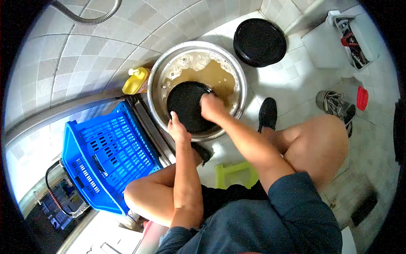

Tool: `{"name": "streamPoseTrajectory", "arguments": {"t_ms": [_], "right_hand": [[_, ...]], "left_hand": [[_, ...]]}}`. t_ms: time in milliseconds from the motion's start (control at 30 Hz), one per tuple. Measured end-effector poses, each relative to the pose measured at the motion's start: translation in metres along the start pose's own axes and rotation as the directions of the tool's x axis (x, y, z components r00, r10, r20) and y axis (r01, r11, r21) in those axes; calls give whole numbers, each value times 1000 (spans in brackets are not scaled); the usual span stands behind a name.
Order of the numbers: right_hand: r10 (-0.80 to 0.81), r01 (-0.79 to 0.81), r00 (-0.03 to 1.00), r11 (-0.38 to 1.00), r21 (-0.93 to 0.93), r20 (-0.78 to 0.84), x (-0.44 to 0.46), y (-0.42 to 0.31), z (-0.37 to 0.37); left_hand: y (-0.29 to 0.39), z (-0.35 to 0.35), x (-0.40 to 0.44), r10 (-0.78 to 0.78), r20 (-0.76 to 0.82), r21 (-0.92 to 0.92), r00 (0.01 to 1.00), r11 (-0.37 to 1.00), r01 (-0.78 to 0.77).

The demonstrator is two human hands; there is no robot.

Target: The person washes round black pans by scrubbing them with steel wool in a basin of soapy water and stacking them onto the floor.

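A wide metal basin (pixel 154 91) holds cloudy brownish water with white foam along its far side. Inside it, a round black plate or tray (pixel 186 103) rests tilted against the near left rim. My left hand (pixel 178 129) grips the near edge of this black plate, with the thumb on its face. Over the plate's right side, my right hand (pixel 211 107) is closed and slightly blurred; whatever it holds is hidden by the fingers. A small dark bit shows just beyond its knuckles.
Another round black plate (pixel 259 42) lies on the tiled floor beyond the basin. A yellow pump bottle (pixel 136 81) and a blue plastic basket (pixel 110 148) are at left. Metal utensils stand in a container (pixel 326 101) at right, near a red object (pixel 362 98). A green stool (pixel 234 174) is below me.
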State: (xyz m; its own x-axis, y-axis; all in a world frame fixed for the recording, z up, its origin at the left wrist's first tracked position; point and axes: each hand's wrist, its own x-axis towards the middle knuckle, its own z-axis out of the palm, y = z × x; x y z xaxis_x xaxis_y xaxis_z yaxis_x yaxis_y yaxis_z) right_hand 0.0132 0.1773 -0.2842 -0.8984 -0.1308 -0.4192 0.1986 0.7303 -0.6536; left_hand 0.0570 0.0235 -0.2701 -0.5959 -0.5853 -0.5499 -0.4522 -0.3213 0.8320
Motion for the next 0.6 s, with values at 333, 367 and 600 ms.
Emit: {"name": "streamPoseTrajectory", "arguments": {"t_ms": [333, 367, 600], "right_hand": [[-60, 85, 969, 992, 95, -238, 46, 25, 15], [-29, 45, 977, 996, 75, -212, 49, 30, 10], [251, -75, 888, 906, 418, -384, 63, 88, 30]], "left_hand": [[2, 4, -11, -48, 32, 6, 998, 999, 47], [-5, 0, -9, -49, 37, -6, 998, 999, 49], [-16, 5, 13, -344, -7, -142, 939, 930, 340]]}}
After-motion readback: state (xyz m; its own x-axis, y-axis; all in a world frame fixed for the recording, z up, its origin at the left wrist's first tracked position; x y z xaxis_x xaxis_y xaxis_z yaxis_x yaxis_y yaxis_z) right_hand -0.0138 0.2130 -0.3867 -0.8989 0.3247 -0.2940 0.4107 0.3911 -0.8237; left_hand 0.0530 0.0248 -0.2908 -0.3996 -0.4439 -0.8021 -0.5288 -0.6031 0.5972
